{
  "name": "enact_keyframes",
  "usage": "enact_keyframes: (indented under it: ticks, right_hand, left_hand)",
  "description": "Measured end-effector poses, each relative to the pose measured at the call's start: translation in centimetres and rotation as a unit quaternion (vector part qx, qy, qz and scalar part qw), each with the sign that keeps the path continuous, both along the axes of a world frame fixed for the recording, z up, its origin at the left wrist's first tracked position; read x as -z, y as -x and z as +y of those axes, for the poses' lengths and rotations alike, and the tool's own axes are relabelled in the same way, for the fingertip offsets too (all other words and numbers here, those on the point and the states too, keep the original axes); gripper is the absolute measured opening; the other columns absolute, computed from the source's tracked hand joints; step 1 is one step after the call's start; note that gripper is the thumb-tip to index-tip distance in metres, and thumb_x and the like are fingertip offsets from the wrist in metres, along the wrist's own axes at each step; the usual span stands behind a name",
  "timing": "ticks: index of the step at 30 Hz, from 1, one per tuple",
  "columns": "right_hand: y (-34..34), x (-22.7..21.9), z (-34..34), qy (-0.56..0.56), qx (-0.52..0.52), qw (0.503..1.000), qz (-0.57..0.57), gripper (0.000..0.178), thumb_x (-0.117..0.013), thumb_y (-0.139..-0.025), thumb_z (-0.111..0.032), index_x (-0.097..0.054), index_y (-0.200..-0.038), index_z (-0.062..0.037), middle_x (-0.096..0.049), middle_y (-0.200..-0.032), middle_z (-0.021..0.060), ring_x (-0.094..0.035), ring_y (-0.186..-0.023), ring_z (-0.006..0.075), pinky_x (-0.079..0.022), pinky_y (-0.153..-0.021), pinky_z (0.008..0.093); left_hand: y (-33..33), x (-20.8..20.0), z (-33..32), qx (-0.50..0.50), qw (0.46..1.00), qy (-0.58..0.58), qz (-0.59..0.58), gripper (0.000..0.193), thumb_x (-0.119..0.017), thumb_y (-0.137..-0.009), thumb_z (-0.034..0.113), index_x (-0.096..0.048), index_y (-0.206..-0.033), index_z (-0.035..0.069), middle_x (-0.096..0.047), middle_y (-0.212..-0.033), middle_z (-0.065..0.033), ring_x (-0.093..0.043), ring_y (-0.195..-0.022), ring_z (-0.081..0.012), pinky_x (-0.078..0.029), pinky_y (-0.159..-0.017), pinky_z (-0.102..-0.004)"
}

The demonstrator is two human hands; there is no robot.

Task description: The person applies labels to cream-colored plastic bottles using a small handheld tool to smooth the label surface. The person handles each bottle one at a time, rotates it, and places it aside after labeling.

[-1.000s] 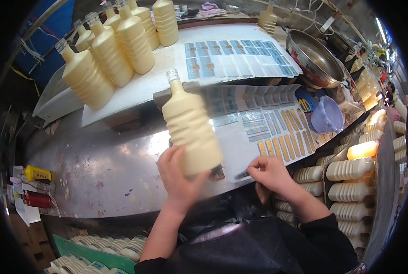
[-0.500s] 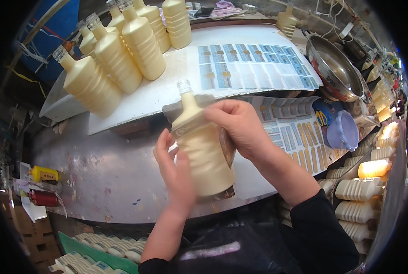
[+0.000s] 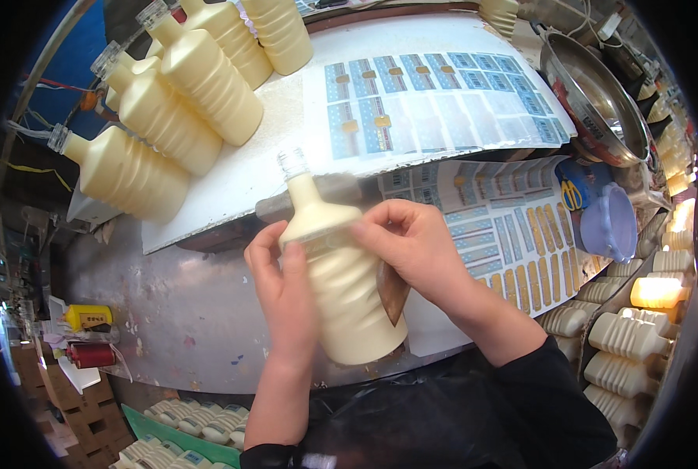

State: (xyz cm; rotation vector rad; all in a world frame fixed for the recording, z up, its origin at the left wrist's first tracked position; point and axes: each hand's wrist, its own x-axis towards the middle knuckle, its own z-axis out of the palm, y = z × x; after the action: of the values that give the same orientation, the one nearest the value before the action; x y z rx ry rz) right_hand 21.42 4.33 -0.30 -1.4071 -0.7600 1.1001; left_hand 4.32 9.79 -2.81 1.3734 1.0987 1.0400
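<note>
A cream ribbed bottle with a clear threaded neck stands tilted in front of me. Across its shoulder runs a narrow, see-through label strip. My left hand is closed at the bottle's left side, its thumb on the front by the strip's left end. At the right end, my right hand presses thumb and fingertips together against the shoulder. Tucked in that same hand is a brown, flat, pointed scraper-like piece, its tip hanging down along the bottle's right side.
Several cream bottles stand at the far left of the white board. Blue label sheets lie on it; below are sheets with gold strips. A purple basin and metal pan sit right. More bottles lie beyond.
My left hand has closed in on the bottle's side, its thumb now by the strip. The strip lies closer against the shoulder. My right hand keeps its pinch there, and the whole view has shifted slightly.
</note>
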Motion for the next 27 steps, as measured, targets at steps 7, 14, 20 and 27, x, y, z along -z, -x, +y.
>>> enact_keyframes:
  ticks: [7,14,20,27]
  right_hand:
    - [0.1,-0.2,0.4,-0.008,-0.003,0.999,-0.037,0.02,-0.073,-0.092,-0.017,-0.07,-0.087,0.0021,-0.07,-0.079,0.0064,-0.063,-0.072,0.0081,-0.05,-0.065,0.0261]
    - [0.0,-0.7,0.2,0.002,-0.011,0.997,-0.075,0.015,-0.074,-0.094,-0.013,-0.068,-0.089,-0.0002,-0.068,-0.078,-0.0008,-0.059,-0.068,0.0015,-0.047,-0.06,0.0191]
    - [0.1,-0.6,0.2,-0.011,-0.003,0.994,-0.111,0.014,-0.074,-0.093,-0.011,-0.067,-0.086,-0.0008,-0.068,-0.078,-0.0009,-0.059,-0.069,0.0015,-0.047,-0.06,0.019]
    - [0.2,-0.5,0.3,-0.007,0.016,0.995,-0.096,0.02,-0.075,-0.089,-0.016,-0.069,-0.082,0.0022,-0.069,-0.081,0.0114,-0.065,-0.072,0.0152,-0.052,-0.066,0.0308]
  left_hand:
    - [-0.5,-1.0,0.2,0.021,0.995,0.066,-0.078,0.034,-0.056,-0.105,0.02,-0.045,-0.131,0.002,-0.052,-0.123,-0.0106,-0.051,-0.112,-0.0159,-0.044,-0.1,-0.0333]
    - [-0.4,-1.0,0.1,0.028,0.995,0.067,-0.069,0.037,-0.061,-0.103,0.018,-0.042,-0.131,0.002,-0.052,-0.124,-0.0118,-0.051,-0.112,-0.0155,-0.044,-0.099,-0.0321]
    - [-0.3,-0.7,0.1,0.039,0.994,0.062,-0.081,0.037,-0.06,-0.104,0.018,-0.042,-0.132,0.003,-0.05,-0.127,-0.0116,-0.049,-0.115,-0.0159,-0.043,-0.101,-0.0323]
    - [-0.3,-0.4,0.2,0.035,0.994,0.061,-0.081,0.037,-0.06,-0.104,0.02,-0.043,-0.132,0.003,-0.049,-0.127,-0.0113,-0.048,-0.116,-0.0163,-0.042,-0.102,-0.0326]
